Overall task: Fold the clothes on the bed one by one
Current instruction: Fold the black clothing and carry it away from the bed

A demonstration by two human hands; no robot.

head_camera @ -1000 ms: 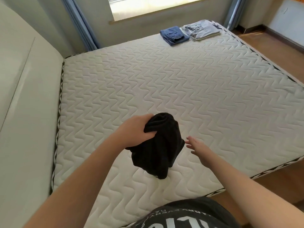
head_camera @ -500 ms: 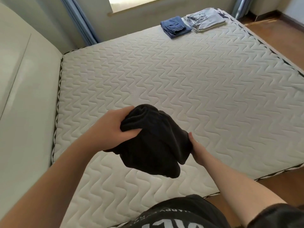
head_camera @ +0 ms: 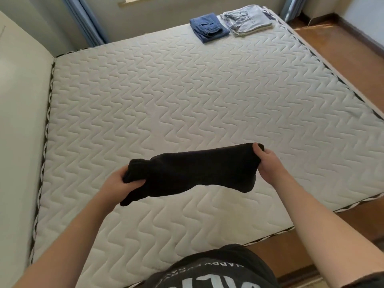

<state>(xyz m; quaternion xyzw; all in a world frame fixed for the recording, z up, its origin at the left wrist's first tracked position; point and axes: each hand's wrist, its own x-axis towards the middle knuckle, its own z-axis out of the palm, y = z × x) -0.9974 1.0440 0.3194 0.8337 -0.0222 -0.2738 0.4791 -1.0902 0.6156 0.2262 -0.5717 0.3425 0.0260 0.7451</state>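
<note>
Above the near edge of the bed [head_camera: 187,96], I see a black garment [head_camera: 193,171] stretched sideways in the air between my two hands, clear of the quilted white mattress below it. My left hand [head_camera: 122,183] grips the bunched left end, fingers curled round a wad of the cloth, and a loose tail of fabric hangs down past that wrist. My right hand [head_camera: 268,165] pinches the right end, thumb on top and fingers tucked under the fabric, with that end held a little higher than the left. The cloth sags slightly in the middle and a lower corner droops near my right hand. At the far right corner of the bed two folded pieces lie side by side, touching or nearly so: a blue folded garment [head_camera: 208,28] on the left and a pale grey folded garment [head_camera: 248,22] on the right. A cream headboard [head_camera: 18,121] runs along the left edge of the bed.
</note>
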